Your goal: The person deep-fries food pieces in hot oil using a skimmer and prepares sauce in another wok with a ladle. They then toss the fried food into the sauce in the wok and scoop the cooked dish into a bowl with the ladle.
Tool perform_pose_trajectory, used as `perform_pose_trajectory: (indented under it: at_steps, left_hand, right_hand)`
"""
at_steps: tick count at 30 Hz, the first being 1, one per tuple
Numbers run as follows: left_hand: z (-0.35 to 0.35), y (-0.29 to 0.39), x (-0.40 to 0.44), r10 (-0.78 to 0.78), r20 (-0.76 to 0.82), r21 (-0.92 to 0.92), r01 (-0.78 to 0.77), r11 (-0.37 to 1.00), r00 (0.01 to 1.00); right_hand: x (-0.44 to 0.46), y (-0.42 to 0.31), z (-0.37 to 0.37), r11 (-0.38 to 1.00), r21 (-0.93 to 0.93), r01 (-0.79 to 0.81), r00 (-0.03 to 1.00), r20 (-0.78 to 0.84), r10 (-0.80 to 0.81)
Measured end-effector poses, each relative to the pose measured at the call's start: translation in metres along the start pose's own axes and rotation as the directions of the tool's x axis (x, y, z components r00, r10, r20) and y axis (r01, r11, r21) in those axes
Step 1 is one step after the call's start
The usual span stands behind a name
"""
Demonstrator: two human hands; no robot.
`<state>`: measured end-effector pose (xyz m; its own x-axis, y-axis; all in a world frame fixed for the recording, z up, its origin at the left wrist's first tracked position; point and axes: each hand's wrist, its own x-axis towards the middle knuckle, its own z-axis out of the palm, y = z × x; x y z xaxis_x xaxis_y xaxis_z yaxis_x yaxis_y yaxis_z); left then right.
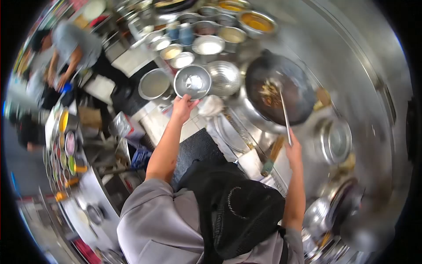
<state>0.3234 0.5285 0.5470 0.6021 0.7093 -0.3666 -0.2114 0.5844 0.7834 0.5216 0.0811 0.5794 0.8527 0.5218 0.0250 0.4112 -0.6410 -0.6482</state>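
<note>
We close the fingers of our left hand (184, 107) on the near rim of a metal bowl (192, 82), some of them slightly spread. The fingers of our right hand (293, 149) are wrapped around the near end of a long-handled metal utensil (285, 110); its far end reaches into the dark wok (300, 99), by the browned food (269, 93) in its left part. We cannot tell the exact shape of the utensil's head.

Just right of our bowl we see a perforated metal colander (223, 78), and left of it a larger metal pot (155, 84) with pale contents. A whitish cloth (211, 106) lies near the colander, and a bamboo brush (273, 155) lies to the left of our right hand. Right of that hand sits a round metal basin (337, 140).

Beyond our bowl, several metal containers (209, 45) stand close together; the one at far right (257, 23) holds something orange. Well off to the left, another person (81, 46) in a grey shirt leans forward.
</note>
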Motion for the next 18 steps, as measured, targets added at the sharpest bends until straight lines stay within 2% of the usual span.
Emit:
perform_pose_trajectory:
  at_steps: [1,2,3,4,5,6,7,8,9,10,11,12,14,15,16,17,18]
  left_hand:
    - [-0.03,0.009,-0.015,0.044,-0.068,-0.039,-0.047,0.998,0.997]
    - [-0.062,0.017,-0.034,0.051,-0.121,-0.06,-0.059,0.996,0.991]
    - [-0.097,0.025,-0.055,0.059,-0.189,-0.081,-0.076,0.994,0.98]
    - [-0.122,0.035,-0.075,0.069,-0.297,-0.121,-0.11,0.987,0.952]
    - [-0.144,0.042,-0.097,0.065,-0.403,-0.159,-0.14,0.977,0.913]
    - [-0.18,0.039,-0.112,0.101,-0.443,-0.181,-0.2,0.963,0.891]
    - [-0.211,0.034,-0.122,0.137,-0.469,-0.191,-0.251,0.949,0.873]
    - [-0.221,0.042,-0.145,0.155,-0.6,-0.16,-0.308,0.938,0.785]
    - [-0.248,0.038,-0.16,0.167,-0.676,-0.164,-0.368,0.915,0.717]
    - [-0.277,0.037,-0.177,0.161,-0.729,-0.158,-0.393,0.906,0.665]
    - [-0.302,0.035,-0.199,0.153,-0.767,-0.153,-0.408,0.9,0.624]
    - [-0.316,0.038,-0.219,0.175,-0.839,-0.124,-0.495,0.86,0.515]
    - [-0.369,0.026,-0.252,0.193,-0.914,-0.069,-0.606,0.792,0.356]
    - [-0.369,0.034,-0.284,0.431,-0.867,0.43,-0.06,0.901,0.25]
    - [-0.377,0.041,-0.302,0.076,-0.969,-0.094,-0.637,0.765,0.233]
    - [-0.393,0.033,-0.323,0.091,-0.964,-0.119,-0.714,0.689,0.249]
    - [-0.416,0.018,-0.342,0.128,-0.97,-0.074,-0.753,0.654,0.207]
  right_hand:
    - [-0.005,0.008,-0.007,0.99,-0.078,0.12,0.992,0.04,-0.117]
    - [-0.014,0.008,-0.013,0.985,-0.11,0.133,0.989,0.075,-0.125]
    - [-0.025,-0.017,-0.029,0.973,-0.196,-0.118,0.968,0.195,0.157]
    - [-0.032,-0.003,-0.038,0.977,-0.161,0.137,0.978,0.181,-0.107]
    - [-0.043,-0.035,-0.055,0.954,-0.289,0.085,0.975,0.22,-0.02]
    - [-0.048,-0.034,-0.069,0.954,-0.274,0.121,0.97,0.235,-0.056]
    - [-0.053,-0.06,-0.082,0.95,-0.304,0.068,0.968,0.249,0.011]
    - [-0.052,-0.06,-0.102,0.912,-0.393,0.121,0.958,0.287,-0.004]
    - [-0.05,-0.035,-0.126,0.759,-0.422,0.497,0.862,0.341,-0.375]
    - [-0.038,-0.048,-0.124,0.744,-0.413,0.525,0.844,0.369,-0.39]
    - [-0.035,-0.062,-0.127,0.858,-0.317,0.404,0.877,0.401,-0.265]
    - [-0.036,-0.078,-0.131,0.942,-0.231,0.242,0.894,0.43,-0.125]
    - [-0.062,-0.107,-0.146,0.983,-0.071,-0.17,0.87,0.458,0.184]
    - [-0.089,-0.12,-0.158,0.92,0.018,-0.392,0.824,0.451,0.342]
    - [-0.09,-0.12,-0.135,0.908,0.11,-0.405,0.869,0.355,0.345]
    - [-0.087,-0.123,-0.124,0.924,0.027,-0.382,0.861,0.373,0.345]
    - [-0.081,-0.122,-0.091,0.865,0.216,-0.454,0.876,0.287,0.388]
